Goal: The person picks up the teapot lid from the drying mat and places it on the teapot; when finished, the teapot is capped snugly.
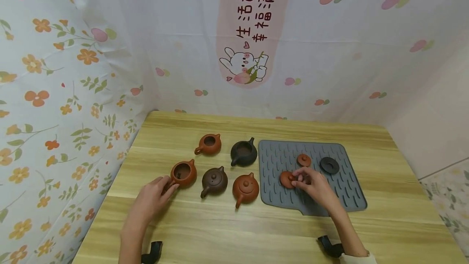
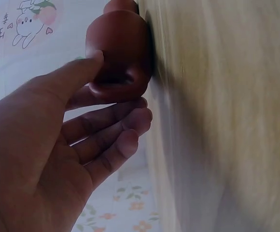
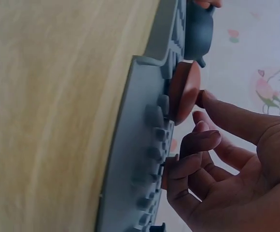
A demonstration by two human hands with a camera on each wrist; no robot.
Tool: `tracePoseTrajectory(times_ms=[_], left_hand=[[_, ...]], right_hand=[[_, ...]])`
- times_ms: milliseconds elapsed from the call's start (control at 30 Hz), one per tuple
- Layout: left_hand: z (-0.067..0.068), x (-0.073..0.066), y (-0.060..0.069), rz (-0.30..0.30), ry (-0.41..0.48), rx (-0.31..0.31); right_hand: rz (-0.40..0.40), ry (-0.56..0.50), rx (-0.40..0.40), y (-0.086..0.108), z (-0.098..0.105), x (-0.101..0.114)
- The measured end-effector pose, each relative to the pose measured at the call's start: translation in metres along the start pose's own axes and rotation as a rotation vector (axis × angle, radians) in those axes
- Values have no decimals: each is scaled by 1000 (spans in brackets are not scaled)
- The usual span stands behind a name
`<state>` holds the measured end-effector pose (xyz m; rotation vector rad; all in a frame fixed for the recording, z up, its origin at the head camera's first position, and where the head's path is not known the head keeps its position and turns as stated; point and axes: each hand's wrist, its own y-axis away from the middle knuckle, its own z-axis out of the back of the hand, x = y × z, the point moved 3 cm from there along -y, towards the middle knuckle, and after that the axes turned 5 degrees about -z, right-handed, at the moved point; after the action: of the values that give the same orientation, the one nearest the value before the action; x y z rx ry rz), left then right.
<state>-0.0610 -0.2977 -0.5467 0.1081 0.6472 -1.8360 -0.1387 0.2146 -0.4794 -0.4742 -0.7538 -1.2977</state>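
Note:
My left hand (image 1: 150,199) pinches the handle of an open reddish-brown teapot (image 1: 188,179) standing at the left; in the left wrist view, thumb and fingers of the hand (image 2: 58,140) lie around the handle of the teapot (image 2: 118,43). On the grey mat (image 1: 271,166), my right hand (image 1: 315,186) pinches the knob of an orange-brown lid (image 1: 286,179). The right wrist view shows the lid (image 3: 184,92) slightly tilted at the mat, with thumb and fingertips of the hand (image 3: 241,159) at its knob.
Behind stand a small open orange teapot (image 1: 212,146) and an open black teapot (image 1: 246,156). Lidded dark brown (image 1: 216,182) and orange (image 1: 246,190) teapots stand between the hands. A small orange lid (image 1: 304,159) and a black lid (image 1: 329,166) lie on the mat.

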Motion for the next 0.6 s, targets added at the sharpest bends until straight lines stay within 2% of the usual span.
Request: tracePoseTrajectory(times_ms=[33,67,167,267,300,500,600], left_hand=[[-3,3,1,-6,-16,-3],[1,-2,0,-17,-8,-13],[0,-1,0,-30,-7,-43],[0,-3,0,-14,-5,-53],[-4,1,1,0,-20,-52],[15,-21,-5,-18,24,-76],[20,-28,-6,-16,12,-90]], right_hand=[[0,-2,0,-1,-1,-1],[0,-3,0,-1,-1,-1],[-7,-11,2,-2,-3,-1],[-20,-17,2,-2,-4,-2],[-22,-16,1,-3,-5,-2],[-36,-14,-1,-4,-6,-2],[-41,-15,0,-5,-7,-3]])
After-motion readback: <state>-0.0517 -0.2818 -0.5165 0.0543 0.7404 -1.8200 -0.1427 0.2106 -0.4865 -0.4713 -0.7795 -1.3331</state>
